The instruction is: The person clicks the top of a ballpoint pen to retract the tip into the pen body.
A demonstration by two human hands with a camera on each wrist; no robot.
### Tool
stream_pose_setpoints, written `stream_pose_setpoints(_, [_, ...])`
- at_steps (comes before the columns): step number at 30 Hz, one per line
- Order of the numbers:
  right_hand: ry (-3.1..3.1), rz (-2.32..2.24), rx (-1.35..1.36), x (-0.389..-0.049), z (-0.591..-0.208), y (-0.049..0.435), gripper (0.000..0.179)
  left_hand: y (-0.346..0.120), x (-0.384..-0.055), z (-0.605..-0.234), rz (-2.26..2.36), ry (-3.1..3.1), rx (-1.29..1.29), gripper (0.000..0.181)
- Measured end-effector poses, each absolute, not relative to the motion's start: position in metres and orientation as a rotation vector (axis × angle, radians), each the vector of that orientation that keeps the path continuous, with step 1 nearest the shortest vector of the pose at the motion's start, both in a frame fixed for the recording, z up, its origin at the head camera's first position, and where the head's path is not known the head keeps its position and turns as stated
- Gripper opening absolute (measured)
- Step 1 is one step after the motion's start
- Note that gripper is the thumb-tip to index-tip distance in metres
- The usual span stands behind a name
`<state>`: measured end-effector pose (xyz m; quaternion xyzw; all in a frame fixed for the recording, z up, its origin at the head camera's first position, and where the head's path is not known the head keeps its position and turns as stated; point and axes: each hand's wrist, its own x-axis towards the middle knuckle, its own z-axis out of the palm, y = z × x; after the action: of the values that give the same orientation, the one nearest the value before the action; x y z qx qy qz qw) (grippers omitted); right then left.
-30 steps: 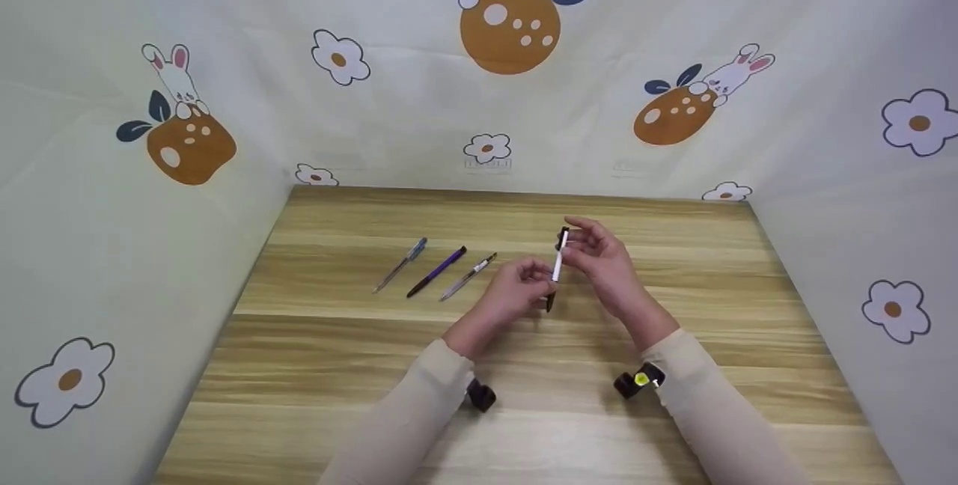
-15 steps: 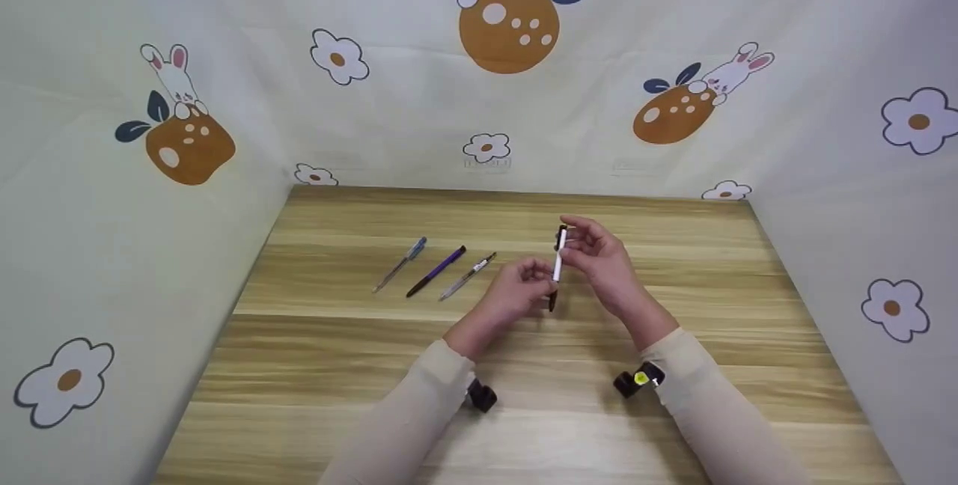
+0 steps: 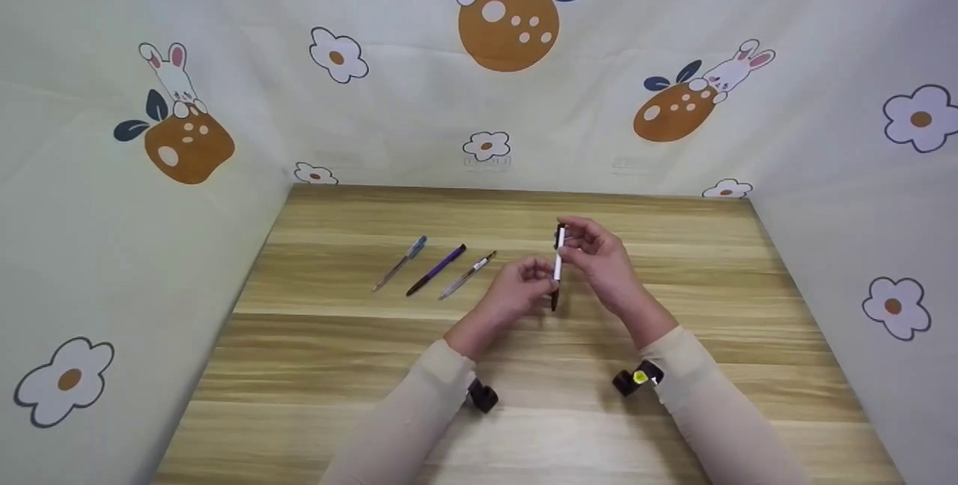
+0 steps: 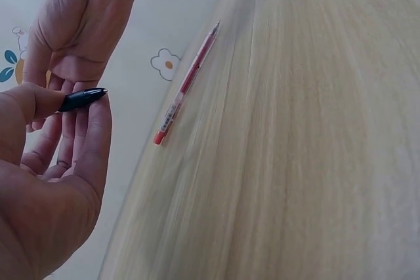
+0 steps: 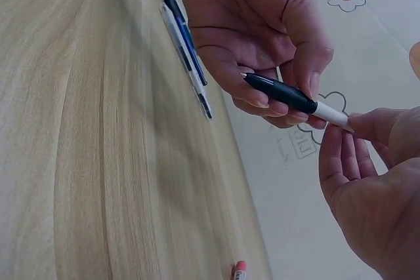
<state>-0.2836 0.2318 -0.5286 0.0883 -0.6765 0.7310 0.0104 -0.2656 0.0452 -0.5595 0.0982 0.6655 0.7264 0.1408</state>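
Nearest us, pale sleeves (image 3: 408,418) are slanting in over the table (image 3: 554,425), black cameras (image 3: 483,397) showing at the cuffs; a little farther, the left hand (image 3: 515,292) is pinching the dark grip of the pen (image 3: 559,262), thumb and fingers bent round it, the nib poking out bare; just past that, the right hand (image 3: 610,266) is holding the white barrel between thumb and bent fingers, one finger lying at the far end; so the pen is sitting tilted between both hands, seemingly off the wood!

To the left, the clear pen (image 3: 470,274), purple pen (image 3: 436,269) and light blue pen (image 3: 401,263) are lying side by side, apart; the red pen (image 4: 187,86) is lying alone in the left wrist view; the head view isn't showing it.

How far along? We're judging the pick-up done and the nib out; whether the end is being pressed, we aren't able to tell; setting down is remaining undone; the other four are lying unheld; farthest back, the printed cloth (image 3: 404,114) is hanging.
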Motion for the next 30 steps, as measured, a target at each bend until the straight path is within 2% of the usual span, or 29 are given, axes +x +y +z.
stream_pose_setpoints(30, [-2.133,2.247,0.303,-0.2825,-0.5243,0.2298,0.049,0.0437,-0.2662,-0.5592,2.141,1.881,0.305,0.022])
